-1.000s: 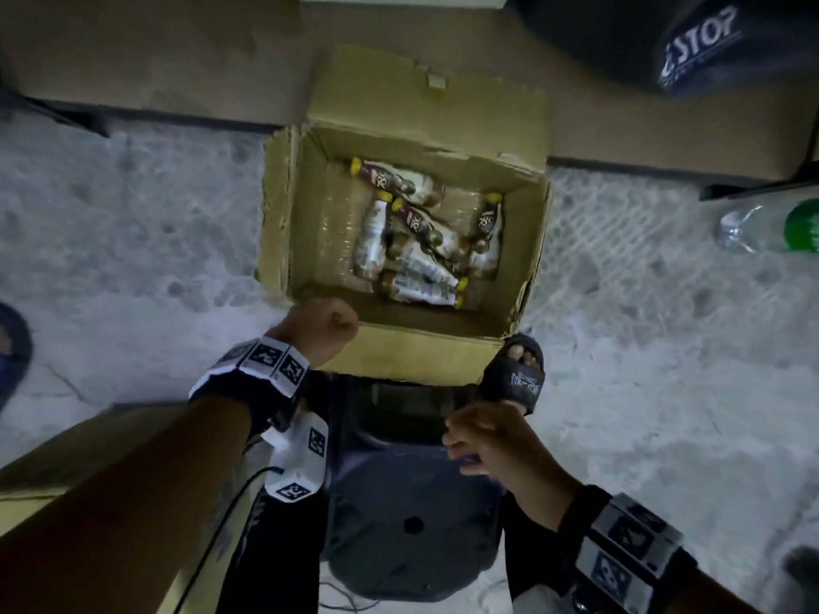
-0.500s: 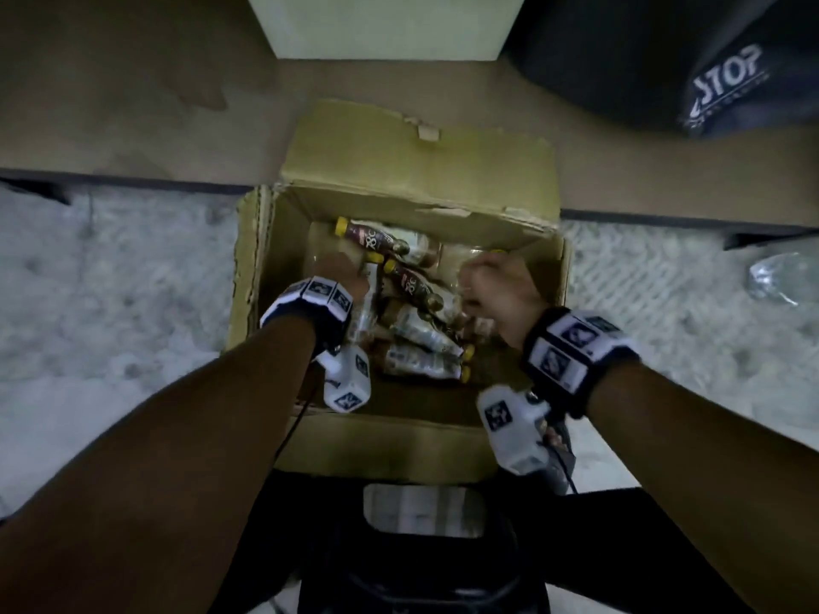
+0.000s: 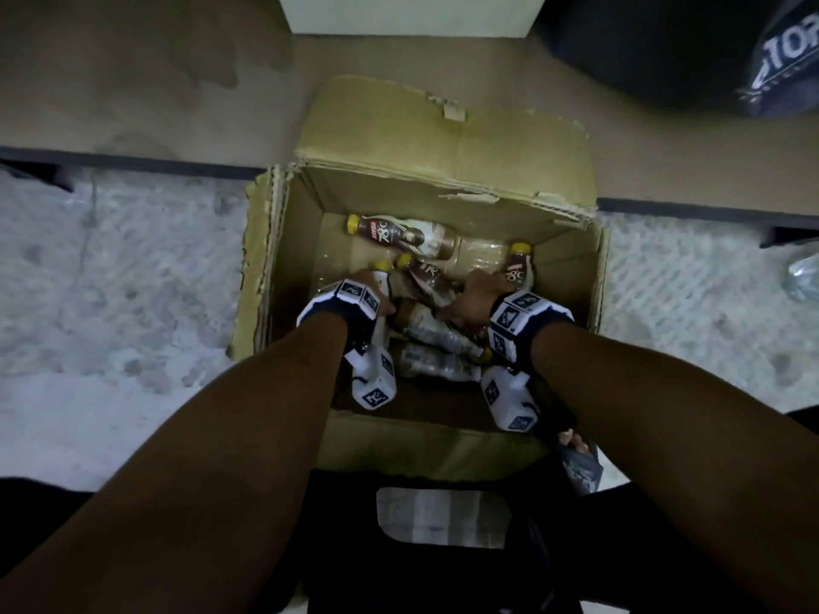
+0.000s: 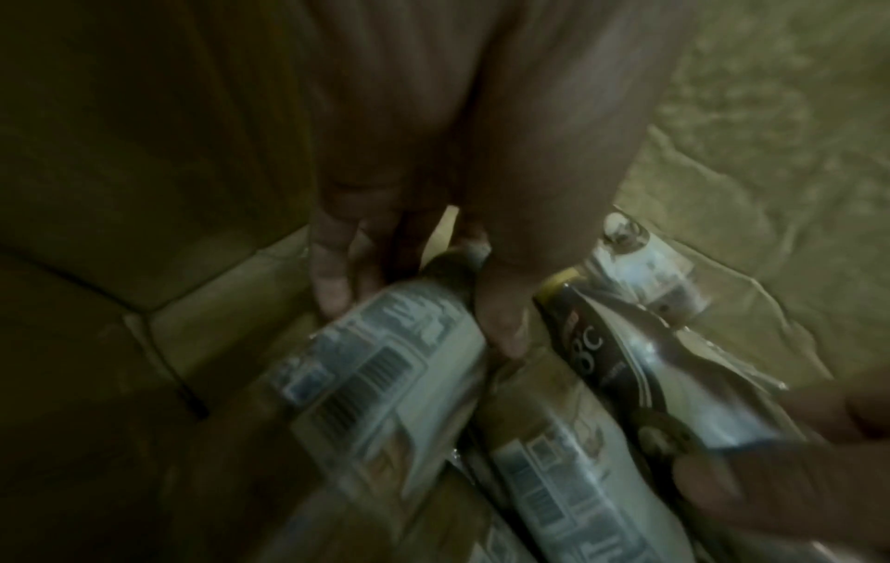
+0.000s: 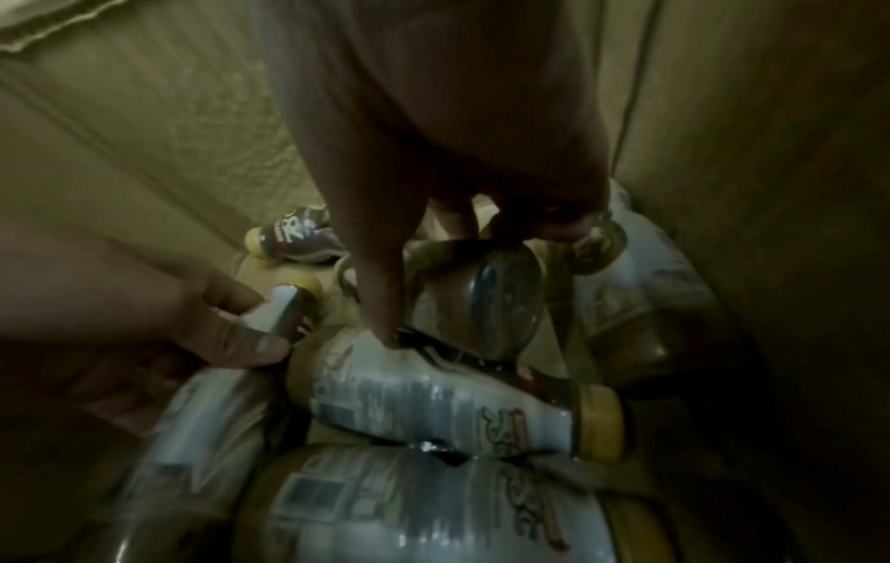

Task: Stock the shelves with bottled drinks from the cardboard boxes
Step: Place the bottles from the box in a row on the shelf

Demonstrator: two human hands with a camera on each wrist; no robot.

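An open cardboard box (image 3: 283, 277) stands on the floor in front of me, with several yellow-capped drink bottles lying loose in it. One brown-and-white bottle (image 3: 403, 232) lies alone near the far wall. Both hands are down among the bottles. My left hand (image 3: 370, 283) (image 4: 414, 304) grips the neck end of a white-labelled bottle (image 4: 385, 377), fingers on one side, thumb on the other. My right hand (image 3: 469, 294) (image 5: 472, 274) curls its fingers over a brown bottle (image 5: 486, 304) whose base faces the camera; its thumb touches a white bottle (image 5: 433, 396) below.
The box's far flap (image 3: 443, 139) leans back against a tan ledge. A white block (image 3: 407, 13) and a dark bag (image 3: 691, 51) sit beyond it. A clear bottle (image 3: 804, 277) lies at the right edge. My sandalled foot (image 3: 580, 469) is beside the box's near right corner.
A second ago both hands were outside the box near its front wall. They have reached in and down, and now close on bottles; my head has come nearer to the box.
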